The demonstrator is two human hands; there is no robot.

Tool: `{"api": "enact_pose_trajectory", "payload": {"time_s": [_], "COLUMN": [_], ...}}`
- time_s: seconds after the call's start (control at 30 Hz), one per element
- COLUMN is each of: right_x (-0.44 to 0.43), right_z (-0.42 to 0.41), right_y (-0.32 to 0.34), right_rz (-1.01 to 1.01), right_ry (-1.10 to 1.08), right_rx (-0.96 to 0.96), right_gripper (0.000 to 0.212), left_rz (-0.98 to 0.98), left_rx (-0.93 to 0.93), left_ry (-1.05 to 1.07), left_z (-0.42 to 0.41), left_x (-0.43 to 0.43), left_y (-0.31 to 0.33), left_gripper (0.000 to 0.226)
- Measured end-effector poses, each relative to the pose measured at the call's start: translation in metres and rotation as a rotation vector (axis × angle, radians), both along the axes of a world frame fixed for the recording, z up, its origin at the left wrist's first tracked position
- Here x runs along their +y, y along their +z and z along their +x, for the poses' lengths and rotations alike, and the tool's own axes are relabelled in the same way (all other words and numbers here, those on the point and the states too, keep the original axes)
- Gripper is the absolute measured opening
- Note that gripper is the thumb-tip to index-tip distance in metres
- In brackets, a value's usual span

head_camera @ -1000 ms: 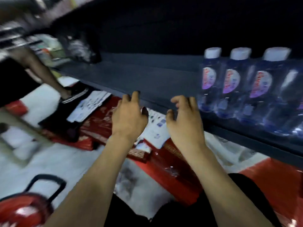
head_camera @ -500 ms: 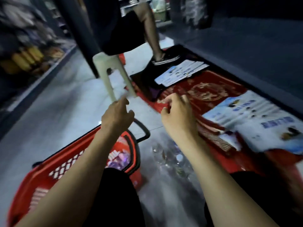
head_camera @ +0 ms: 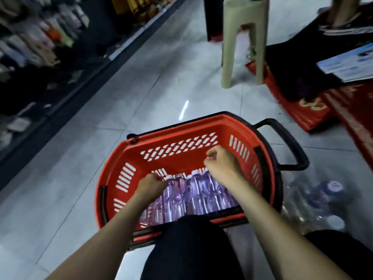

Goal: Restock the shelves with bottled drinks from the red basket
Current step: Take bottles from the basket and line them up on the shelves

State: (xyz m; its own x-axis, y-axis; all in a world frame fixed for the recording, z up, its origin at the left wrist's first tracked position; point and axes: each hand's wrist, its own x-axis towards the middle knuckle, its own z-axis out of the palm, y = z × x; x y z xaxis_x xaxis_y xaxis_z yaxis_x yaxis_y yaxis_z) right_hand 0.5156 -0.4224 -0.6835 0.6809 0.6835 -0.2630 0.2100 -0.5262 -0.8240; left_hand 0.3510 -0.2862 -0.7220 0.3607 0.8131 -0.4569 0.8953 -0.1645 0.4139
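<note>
Both hands are down in the red basket (head_camera: pixel 181 146) on the tiled floor, going for the bottled drinks (head_camera: pixel 193 197) that lie packed side by side along its bottom, purple-tinted wrap, caps toward the far wall. Left hand (head_camera: pixel 150 183) is right on the cap end of the leftmost bottles, fingers curled under, so I honestly can't tell if it's clamped on one yet. Right hand (head_camera: pixel 222 164) is balled up with fingers together just above the row, holding nothing I can see. My worry: those bottles are jammed tight and slick, so yanking one by the neck could drag its neighbour up and drop it, or tip the basket. There's already loose clear plastic (head_camera: pixel 314 203) just beside the basket, easy to slip on
</note>
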Motion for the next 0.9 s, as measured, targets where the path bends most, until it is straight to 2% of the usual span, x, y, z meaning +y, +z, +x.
{"api": "enact_pose_trajectory", "payload": {"time_s": [0.17, 0.2, 0.27, 0.33, 0.4, 0.43, 0.5, 0.63, 0.73, 0.83, 0.9], "right_x": [0.042, 0.048, 0.058, 0.066, 0.074, 0.079, 0.089, 0.101, 0.094, 0.095, 0.098], "right_z": [-0.022, -0.026, -0.031, -0.033, -0.034, -0.034, -0.035, -0.032, -0.036, -0.039, -0.040], "right_y": [-0.049, -0.058, -0.074, -0.086, -0.100, -0.103, -0.104, -0.121, -0.143, -0.150, -0.150], "right_rz": [-0.236, -0.293, -0.422, -0.547, -0.641, -0.666, -0.699, -0.692, -0.688, -0.652, -0.633], "right_ry": [0.201, 0.236, 0.271, 0.319, 0.364, 0.381, 0.396, 0.333, 0.332, 0.316, 0.301], "right_rx": [0.069, 0.070, 0.072, 0.056, 0.067, 0.053, 0.038, 0.129, 0.338, 0.358, 0.372], "right_gripper": [0.016, 0.010, 0.014, 0.007, 0.030, 0.031, 0.026, 0.046, 0.057, 0.085, 0.086], "left_rz": [-0.359, -0.382, -0.416, -0.416, -0.363, -0.331, -0.300, -0.349, -0.371, -0.338, -0.403], "left_rx": [-0.117, -0.134, -0.140, -0.115, -0.086, -0.075, -0.071, -0.030, -0.057, -0.127, -0.189], "left_ry": [0.323, 0.348, 0.372, 0.385, 0.410, 0.410, 0.421, 0.443, 0.444, 0.499, 0.540], "left_z": [-0.016, -0.012, -0.003, 0.005, 0.012, 0.014, 0.016, 0.015, 0.013, 0.009, 0.007], "left_x": [0.006, 0.007, 0.008, 0.009, 0.010, 0.011, 0.013, 0.014, 0.013, 0.019, 0.023], "left_y": [-0.043, -0.050, -0.062, -0.071, -0.079, -0.082, -0.090, -0.100, -0.106, -0.111, -0.111], "left_gripper": [0.021, 0.028, 0.039, 0.028, 0.019, 0.020, 0.034, 0.056, 0.064, 0.066, 0.063]}}
